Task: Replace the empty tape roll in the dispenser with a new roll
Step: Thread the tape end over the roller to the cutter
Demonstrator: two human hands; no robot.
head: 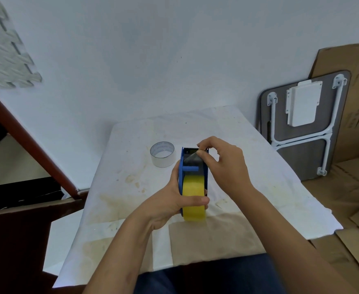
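Nearest me, my left hand (pixel 170 206) wraps around the blue dispenser (pixel 192 166) from its left side, thumb pressed across the yellow tape roll (pixel 193 192) seated inside, fingers curled behind the frame; the hand is closed firmly on it, holding it just above the stained white cloth (pixel 132 187); beyond that thumb, my right hand (pixel 225 164) comes in from the right, its thumb and forefinger pinched narrow on the loose tape end (pixel 193 160) near the dispenser's toothed far edge; just left of those fingertips, apart from both hands, the empty roll (pixel 162 154) lies on the cloth; further right, a folded table (pixel 306 128) leans against cardboard (pixel 357 85).
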